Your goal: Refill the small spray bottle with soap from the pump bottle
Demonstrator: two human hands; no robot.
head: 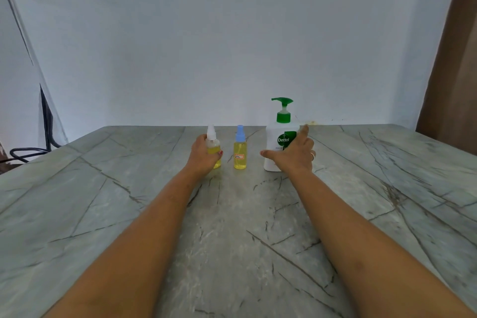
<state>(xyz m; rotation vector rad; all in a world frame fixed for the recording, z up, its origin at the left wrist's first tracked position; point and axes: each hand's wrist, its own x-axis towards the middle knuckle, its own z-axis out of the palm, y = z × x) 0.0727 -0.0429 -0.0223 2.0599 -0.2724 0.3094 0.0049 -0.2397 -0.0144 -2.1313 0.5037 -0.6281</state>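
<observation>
The left hand was wrapped around the spray bottle with the clear cap, at about eleven o'clock on the marble table. The right hand was spread wide before the white pump bottle at one o'clock; I could not tell if it touched. Between them stood a blue-capped spray bottle. The small bottle looked light and smooth, easy to tip; better held at the body. The pump bottle seemed heavier. Its lower right side was hidden, and the small label was unreadable.
</observation>
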